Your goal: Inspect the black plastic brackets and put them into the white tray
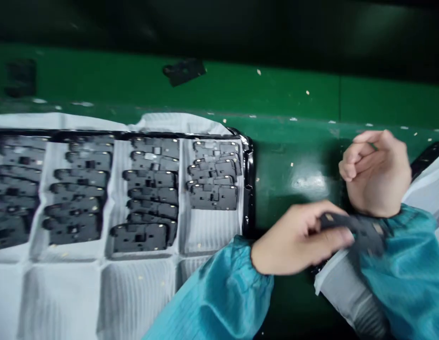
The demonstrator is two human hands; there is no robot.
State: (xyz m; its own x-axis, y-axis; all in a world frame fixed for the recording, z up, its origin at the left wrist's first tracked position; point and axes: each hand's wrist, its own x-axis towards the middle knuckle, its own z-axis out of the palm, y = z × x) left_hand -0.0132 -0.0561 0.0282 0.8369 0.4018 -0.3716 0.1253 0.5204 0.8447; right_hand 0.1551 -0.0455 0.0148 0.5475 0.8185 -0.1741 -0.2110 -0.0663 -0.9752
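My left hand (297, 241) is closed around one end of a flat black plastic part (368, 231), thumb on top. The part is blurred, and its far end reaches over my right sleeve. Above it my right hand (377, 170) is raised with the palm partly showing and the fingers curled in. Whether anything small sits between those fingertips cannot be seen. Left of my hands lies a black tray (248, 189) lined with white cloth-like sheet (208, 226). Its upper compartments hold overlapping rows of similar black parts (214, 196), some with small pale pads.
Two loose black parts, one near the back (184, 72) and one at far left (21, 78), lie on the green surface (283, 118). Pale bits are scattered about. Another white-lined tray (426, 177) is partly visible at right, behind my right arm. A dark band crosses the top.
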